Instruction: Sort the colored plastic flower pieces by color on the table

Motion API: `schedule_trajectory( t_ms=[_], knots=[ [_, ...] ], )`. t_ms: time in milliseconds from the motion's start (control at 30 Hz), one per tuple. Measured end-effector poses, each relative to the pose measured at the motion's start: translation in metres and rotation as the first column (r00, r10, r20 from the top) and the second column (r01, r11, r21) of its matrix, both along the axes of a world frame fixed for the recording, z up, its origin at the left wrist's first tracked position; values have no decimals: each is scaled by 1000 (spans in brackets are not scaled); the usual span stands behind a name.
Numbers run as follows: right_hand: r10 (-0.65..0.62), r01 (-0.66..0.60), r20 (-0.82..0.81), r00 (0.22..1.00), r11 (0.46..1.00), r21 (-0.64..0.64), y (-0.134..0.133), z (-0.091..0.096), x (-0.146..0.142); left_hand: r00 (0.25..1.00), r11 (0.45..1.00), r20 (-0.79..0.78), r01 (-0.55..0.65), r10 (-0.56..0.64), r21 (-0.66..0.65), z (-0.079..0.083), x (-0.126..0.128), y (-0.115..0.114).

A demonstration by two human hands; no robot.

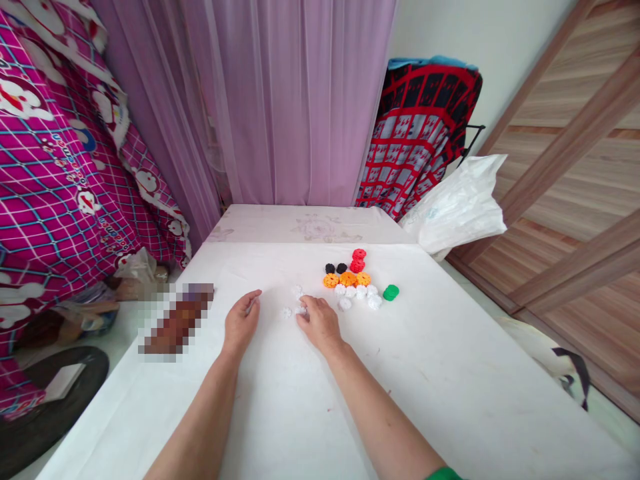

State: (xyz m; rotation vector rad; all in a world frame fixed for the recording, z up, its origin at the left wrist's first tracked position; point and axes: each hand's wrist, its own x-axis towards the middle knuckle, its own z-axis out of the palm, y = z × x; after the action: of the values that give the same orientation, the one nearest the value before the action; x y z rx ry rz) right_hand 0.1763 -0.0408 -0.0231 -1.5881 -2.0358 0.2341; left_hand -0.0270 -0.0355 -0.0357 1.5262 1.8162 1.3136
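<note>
My right hand (pixel 323 325) has its thumb and forefinger around a small white notched plastic disc (pixel 301 310) lying at the tablecloth. Close to it are two more white discs, one farther off (pixel 297 291) and one on the left (pixel 287 313). To the left of these, my left hand (pixel 242 323) hovers at the table with fingers stretched out and the thumb a little apart, holding nothing. Beyond my right hand is a group of similar discs: several white ones (pixel 361 291), three orange (pixel 347 279), two black (pixel 341 268), and overlapping red (pixel 357 265) and green (pixel 391 293) ones.
A white cloth covers the table (pixel 300 407). At its left edge lies a blurred-out brownish object (pixel 183 320). A white plastic bag (pixel 457 207) stands off the right far corner, with a wooden wardrobe (pixel 570 200) beyond. Purple curtains (pixel 300 100) hang behind the table.
</note>
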Motion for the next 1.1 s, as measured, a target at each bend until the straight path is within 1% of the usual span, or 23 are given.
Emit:
schedule_trajectory(
  t_ms=[100, 200, 233, 300, 400, 433, 500, 567, 767, 867, 933, 1033, 1100],
  knots=[
    [-11, 13, -61, 998, 1000, 22, -2, -5, 0, 1000, 1000, -13, 0, 0, -7, 2, 0, -1],
    [-30, 41, -159, 987, 997, 66, -3, -10, 11, 1000, 1000, -24, 3, -3, 2, 2, 0, -2],
    [-50, 67, -193, 980, 994, 82, -3, -12, 18, 1000, 1000, -30, 2, -2, 5, 3, 0, -2],
    [-125, 159, -257, 958, 981, 114, -1, -12, 36, 999, 1000, -39, 0, 0, 4, 3, 0, -3],
    [-264, 318, -313, 912, 939, 133, 3, -11, 67, 999, 1000, -53, 1, 0, 2, 4, 0, -3],
    [-298, 352, -317, 901, 927, 129, 4, -10, 76, 998, 1000, -58, 1, 0, 2, 5, 0, -3],
    [-333, 382, -306, 892, 917, 115, 5, -10, 88, 998, 1000, -71, 1, -1, 0, 5, 0, -3],
    [-340, 384, -289, 895, 917, 110, 6, -12, 93, 997, 1000, -80, 2, -2, -2, 5, 0, -3],
    [-333, 367, -221, 917, 921, 131, 7, -19, 91, 996, 1000, -91, 7, -5, 17, 3, -1, -3],
    [-325, 361, -206, 923, 917, 170, 7, -18, 93, 996, 1000, -87, 15, -13, 19, 2, -2, -3],
    [-303, 347, -209, 930, 911, 223, 5, -15, 93, 997, 1000, -81, 21, -19, 24, 1, -2, -3],
    [-209, 268, -213, 954, 914, 304, 0, -7, 79, 997, 999, -71, 18, -15, 33, 0, -2, -2],
    [-86, 145, -194, 977, 940, 310, -4, -3, 58, 998, 999, -64, 10, -8, 32, -1, -1, -2]
  ],
)
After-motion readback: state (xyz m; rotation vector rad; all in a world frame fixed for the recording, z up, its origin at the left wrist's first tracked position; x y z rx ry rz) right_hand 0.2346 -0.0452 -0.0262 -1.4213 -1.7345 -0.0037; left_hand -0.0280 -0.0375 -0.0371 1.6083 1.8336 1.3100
